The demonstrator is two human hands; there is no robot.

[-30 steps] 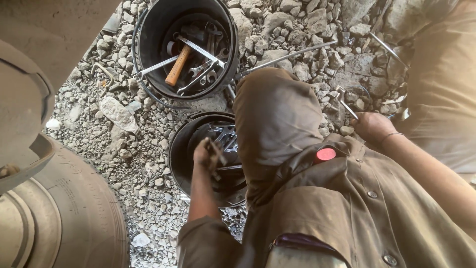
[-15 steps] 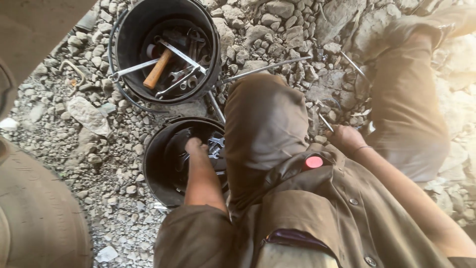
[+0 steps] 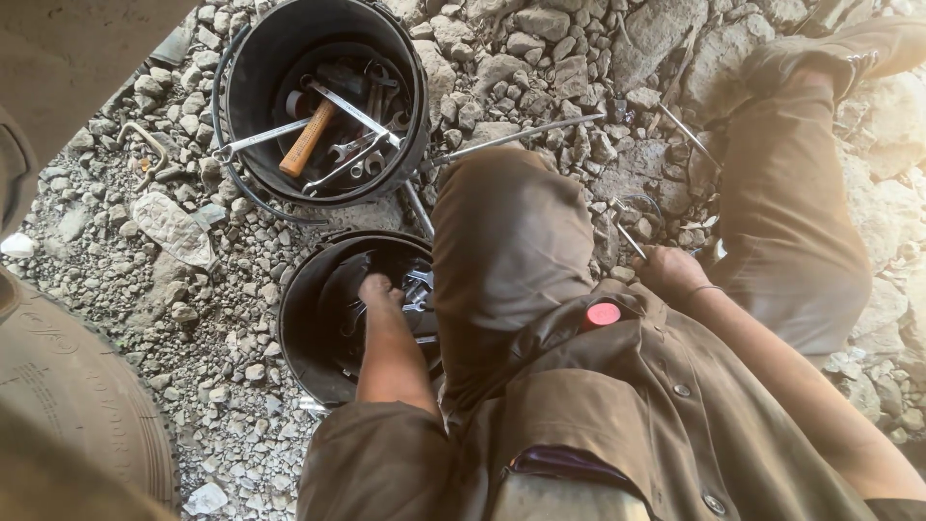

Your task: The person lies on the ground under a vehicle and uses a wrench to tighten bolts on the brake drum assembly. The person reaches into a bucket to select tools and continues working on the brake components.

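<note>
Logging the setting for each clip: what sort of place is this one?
Probably an outdoor roadside or yard repair spot, not a workshop. The ground is loose gravel and stones, a large vehicle tyre stands at the left, and the left hand reaches into one of two black buckets holding wrenches.

Harsh sunlight glares from the upper right, washing out the rocks (image 3: 892, 106). The bucket (image 3: 323, 96) interior sits in deep shadow; wide-angle distortion bends the edges, focus mostly sharp.

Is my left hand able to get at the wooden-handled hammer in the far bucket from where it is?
Probably yes. The left hand is inside the near bucket; the hammer lies uncovered in the open far bucket just beyond.
</note>
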